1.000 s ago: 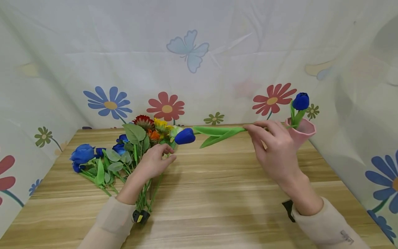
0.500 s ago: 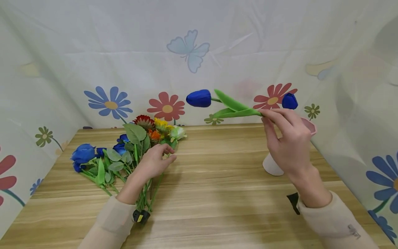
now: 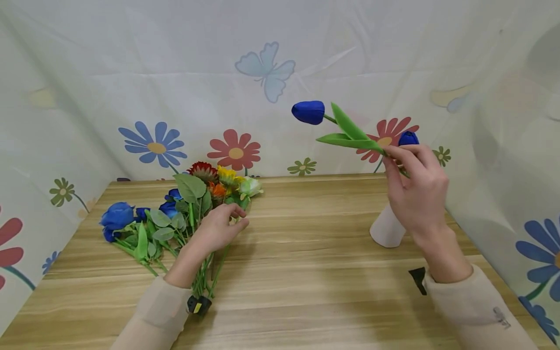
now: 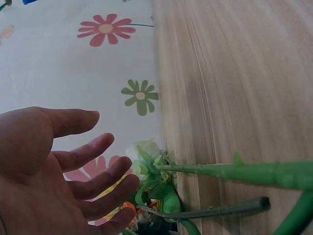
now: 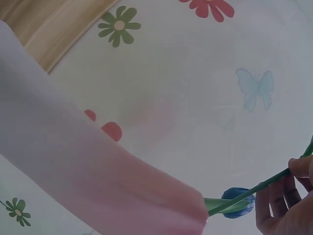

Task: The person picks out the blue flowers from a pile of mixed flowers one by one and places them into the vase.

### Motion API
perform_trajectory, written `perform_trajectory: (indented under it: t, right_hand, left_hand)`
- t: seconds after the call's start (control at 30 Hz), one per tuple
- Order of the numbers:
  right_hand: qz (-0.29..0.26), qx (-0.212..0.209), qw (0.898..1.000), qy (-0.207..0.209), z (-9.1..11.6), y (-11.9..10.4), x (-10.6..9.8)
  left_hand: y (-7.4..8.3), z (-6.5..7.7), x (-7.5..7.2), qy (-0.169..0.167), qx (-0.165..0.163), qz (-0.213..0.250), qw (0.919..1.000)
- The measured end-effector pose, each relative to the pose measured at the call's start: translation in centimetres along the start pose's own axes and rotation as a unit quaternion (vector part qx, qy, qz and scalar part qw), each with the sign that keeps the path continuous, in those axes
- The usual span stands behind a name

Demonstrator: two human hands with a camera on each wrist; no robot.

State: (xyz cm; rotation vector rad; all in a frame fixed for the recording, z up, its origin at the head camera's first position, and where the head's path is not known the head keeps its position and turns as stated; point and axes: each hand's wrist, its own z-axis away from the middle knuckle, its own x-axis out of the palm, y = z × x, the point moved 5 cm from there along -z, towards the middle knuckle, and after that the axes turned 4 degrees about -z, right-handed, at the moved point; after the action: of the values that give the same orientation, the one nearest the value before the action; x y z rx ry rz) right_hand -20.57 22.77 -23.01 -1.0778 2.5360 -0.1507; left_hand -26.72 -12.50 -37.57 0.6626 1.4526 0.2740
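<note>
My right hand [image 3: 420, 194] pinches the stem of a blue artificial tulip [image 3: 308, 113] between thumb and fingers, its bloom tilted up and pointing left. In the right wrist view the green stem [image 5: 266, 184] runs down to the mouth of a pink-and-white vase [image 5: 122, 166]. A second blue tulip [image 5: 237, 203] stands at that mouth, partly behind the stem. The head view shows the vase's white foot [image 3: 387, 228], with the rest hidden by the right hand. My left hand [image 3: 218, 226] hovers over the bunch of flowers with relaxed, spread fingers, holding nothing.
On the table's left lie blue roses [image 3: 117, 216], a dark red flower [image 3: 203, 171], a yellow one [image 3: 227, 175] and a whitish one [image 3: 250, 186], their green stems toward the front. A printed curtain [image 3: 328, 53] rises behind the wooden table [image 3: 306, 301].
The right hand has moved right and raised the tulip, swinging its bloom from level to tilted upward while its stem came over the vase. The left hand has stayed still.
</note>
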Motion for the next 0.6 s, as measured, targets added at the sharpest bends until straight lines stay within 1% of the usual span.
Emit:
perform_trajectory:
  t: [0.17, 0.3, 0.6]
  right_hand:
    - [0.016, 0.015, 1.000, -0.005, 0.3, 0.8, -0.1]
    - [0.027, 0.033, 0.999, -0.001, 0.5, 1.4, -0.2]
    - [0.059, 0.059, 0.997, 0.004, 0.3, 2.1, -0.6]
  left_hand:
    - [0.0, 0.1, 0.1, -0.002, -0.006, 0.001, 1.0000]
    - [0.1, 0.1, 0.1, -0.002, -0.002, 0.000, 1.0000]
    - [0.1, 0.2, 0.1, -0.003, -0.003, -0.001, 1.0000]
